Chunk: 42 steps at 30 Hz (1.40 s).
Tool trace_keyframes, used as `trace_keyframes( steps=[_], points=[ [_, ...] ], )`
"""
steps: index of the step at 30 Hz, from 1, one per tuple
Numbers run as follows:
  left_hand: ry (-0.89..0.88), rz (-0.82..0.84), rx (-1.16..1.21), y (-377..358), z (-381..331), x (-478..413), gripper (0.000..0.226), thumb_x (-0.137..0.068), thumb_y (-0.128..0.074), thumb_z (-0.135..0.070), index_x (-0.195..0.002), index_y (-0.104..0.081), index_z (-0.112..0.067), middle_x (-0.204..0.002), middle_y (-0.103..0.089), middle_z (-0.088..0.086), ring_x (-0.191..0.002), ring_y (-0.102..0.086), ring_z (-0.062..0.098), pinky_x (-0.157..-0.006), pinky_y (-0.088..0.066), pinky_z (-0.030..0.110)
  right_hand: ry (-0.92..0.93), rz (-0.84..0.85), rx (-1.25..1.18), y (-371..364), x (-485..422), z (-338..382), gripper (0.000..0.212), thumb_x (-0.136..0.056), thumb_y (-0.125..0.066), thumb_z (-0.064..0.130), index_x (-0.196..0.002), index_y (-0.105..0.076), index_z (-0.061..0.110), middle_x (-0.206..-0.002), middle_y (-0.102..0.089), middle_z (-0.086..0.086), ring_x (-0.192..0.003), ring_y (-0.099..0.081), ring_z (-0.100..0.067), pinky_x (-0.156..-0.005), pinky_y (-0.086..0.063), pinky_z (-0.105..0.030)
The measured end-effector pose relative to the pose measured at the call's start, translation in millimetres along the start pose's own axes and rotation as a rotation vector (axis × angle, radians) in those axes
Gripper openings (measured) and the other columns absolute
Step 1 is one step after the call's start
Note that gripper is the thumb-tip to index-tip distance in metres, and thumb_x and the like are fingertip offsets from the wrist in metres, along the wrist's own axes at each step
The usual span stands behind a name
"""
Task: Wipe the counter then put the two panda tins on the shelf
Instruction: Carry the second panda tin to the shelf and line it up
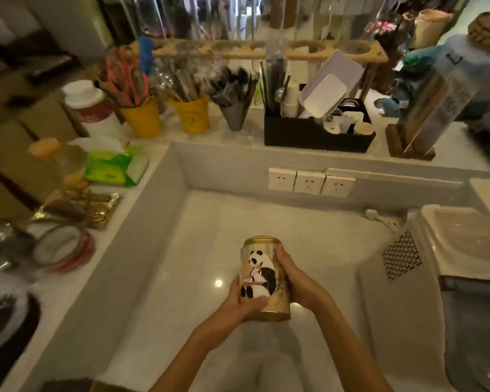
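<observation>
Both hands hold one panda tin (265,278) above the pale counter (317,250): the left hand (242,302) wraps the lower left of it with the thumb across the front, and the right hand (296,278) presses along its right side, each grip closed on the tin. The tin stands roughly upright, panda picture facing the person, gold rim on top. Beyond the grip runs the raised shelf (224,154), with three wall sockets (311,182) on its face and a black box (317,135) on top.

Both hands, left hand (242,302) and right hand (297,281), grip one upright panda tin (263,278) above the counter (181,264).
</observation>
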State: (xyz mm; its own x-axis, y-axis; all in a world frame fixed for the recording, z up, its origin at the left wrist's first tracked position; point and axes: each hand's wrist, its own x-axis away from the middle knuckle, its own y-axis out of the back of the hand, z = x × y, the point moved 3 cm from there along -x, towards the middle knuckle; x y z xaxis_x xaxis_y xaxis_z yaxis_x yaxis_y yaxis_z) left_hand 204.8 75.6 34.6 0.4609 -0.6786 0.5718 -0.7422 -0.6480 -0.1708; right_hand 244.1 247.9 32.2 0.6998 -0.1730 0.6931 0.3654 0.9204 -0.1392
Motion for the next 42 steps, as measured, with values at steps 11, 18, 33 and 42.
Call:
trace_keyframes(
  steps=[11, 18, 33, 42],
  points=[
    [-0.117, -0.367, 0.346, -10.2, 127.4, 205.8, 0.093, -0.079, -0.082, -0.027, -0.147, -0.019, -0.038, -0.137, -0.053, -0.008, -0.115, -0.064, 0.002, -0.087, -0.057, 0.023, 0.042, 0.413, 0.249, -143.0, 66.1, -97.3, 0.083, -0.078, -0.056, 0.077, -0.143, -0.041, 0.027, -0.131, -0.065, -0.014, -0.115, -0.068, -0.029, -0.101, -0.053, -0.052],
    [-0.096, -0.855, 0.649, -31.6, 229.3, 343.2, 0.101, -0.077, -0.084, -0.024, -0.148, -0.013, -0.038, -0.142, -0.049, 0.002, -0.127, -0.055, 0.023, -0.103, -0.051, 0.048, -0.133, 0.778, 0.486, -280.7, 134.3, -213.2, 0.084, -0.080, -0.053, 0.080, -0.143, -0.047, 0.025, -0.128, -0.069, -0.012, -0.116, -0.068, -0.028, -0.104, -0.051, -0.053],
    [-0.394, -1.837, 0.669, 73.3, 365.8, 719.9, 0.107, -0.067, -0.087, -0.046, -0.140, -0.008, -0.048, -0.141, -0.045, -0.013, -0.125, -0.054, 0.005, -0.092, -0.054, 0.020, 0.072, 1.413, 0.889, -734.3, 404.8, -391.7, 0.074, -0.091, -0.048, 0.066, -0.133, -0.056, 0.006, -0.119, -0.068, -0.024, -0.113, -0.066, -0.039, -0.090, -0.058, -0.043],
    [-0.431, -2.489, 0.298, 84.7, 339.5, 1013.3, 0.101, -0.064, -0.084, -0.054, -0.135, -0.014, -0.065, -0.134, -0.049, -0.027, -0.119, -0.057, -0.003, -0.089, -0.054, 0.018, 0.213, 2.175, 0.662, -938.5, 703.7, -401.6, 0.073, -0.088, -0.039, 0.073, -0.134, -0.057, 0.019, -0.118, -0.073, -0.015, -0.110, -0.071, -0.028, -0.086, -0.061, -0.036]
  ],
)
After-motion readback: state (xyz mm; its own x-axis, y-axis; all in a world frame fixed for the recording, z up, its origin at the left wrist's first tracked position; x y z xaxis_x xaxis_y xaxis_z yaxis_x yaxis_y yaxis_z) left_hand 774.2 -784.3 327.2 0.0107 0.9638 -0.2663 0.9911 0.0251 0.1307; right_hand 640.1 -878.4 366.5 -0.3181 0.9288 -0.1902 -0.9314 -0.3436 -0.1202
